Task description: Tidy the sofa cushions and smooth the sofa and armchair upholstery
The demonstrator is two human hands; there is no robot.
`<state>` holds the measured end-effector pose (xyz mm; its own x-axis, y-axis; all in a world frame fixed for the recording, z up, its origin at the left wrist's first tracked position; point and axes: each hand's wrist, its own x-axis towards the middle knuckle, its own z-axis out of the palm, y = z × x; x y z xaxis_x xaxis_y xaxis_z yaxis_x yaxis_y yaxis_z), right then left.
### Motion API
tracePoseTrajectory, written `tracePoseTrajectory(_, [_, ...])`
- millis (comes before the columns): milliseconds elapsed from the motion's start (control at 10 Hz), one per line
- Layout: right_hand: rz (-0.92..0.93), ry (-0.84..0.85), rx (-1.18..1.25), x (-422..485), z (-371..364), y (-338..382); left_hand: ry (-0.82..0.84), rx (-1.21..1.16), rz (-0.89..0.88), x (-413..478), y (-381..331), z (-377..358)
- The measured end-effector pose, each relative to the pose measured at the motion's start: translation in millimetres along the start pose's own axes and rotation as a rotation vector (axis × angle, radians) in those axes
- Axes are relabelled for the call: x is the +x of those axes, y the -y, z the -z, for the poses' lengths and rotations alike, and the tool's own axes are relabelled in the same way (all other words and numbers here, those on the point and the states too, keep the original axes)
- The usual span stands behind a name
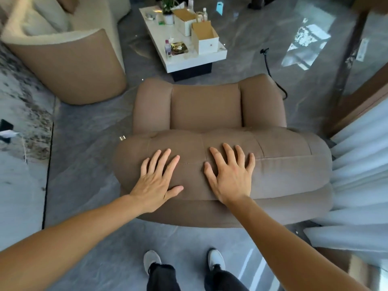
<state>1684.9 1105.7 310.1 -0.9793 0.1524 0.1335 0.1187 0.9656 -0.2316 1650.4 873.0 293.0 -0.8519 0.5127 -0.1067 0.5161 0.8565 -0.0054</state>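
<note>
Both hands — left hand (156, 181), right hand (230, 177) — lie flat, fingers (227, 152) spread, gripping nothing, on the armchair (283, 164) back; the desk (159, 42) boxes (206, 39) gape open — contents unseen.

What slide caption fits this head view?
Both hands, left hand and right hand, pressed flat on the brown armchair's backrest.

Matt brown woven cloth over the armchair (210, 114), soft and faintly napped, with stitched seams across its padded backrest (283, 164), dented slightly under the flat, spread left hand (156, 183) and right hand (231, 177). Glossy grey stone-look floor (241, 45), mirror-bright with window glare, beneath a smooth white coffee table (189, 59) carrying plain matt cardboard boxes (204, 38). Smooth tan covering on the sofa (67, 66) side, cream cloth above.
</note>
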Motion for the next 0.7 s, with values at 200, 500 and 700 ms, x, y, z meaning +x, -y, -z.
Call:
tracePoseTrajectory(200, [0.045,0.079,-0.04,11.2,13.9,-33.7,-0.006,-0.029,0.074,3.0,-35.2,12.7])
tracePoseTrajectory(500, [-0.022,0.163,-0.036,30.8,39.0,-20.7,0.063,-0.107,0.144,-8.0,-50.0,39.7])
tracePoseTrajectory(700, [0.167,0.561,-0.064,63.2,70.0,25.3,0.033,-0.014,0.318,-10.3,-26.4,85.8])
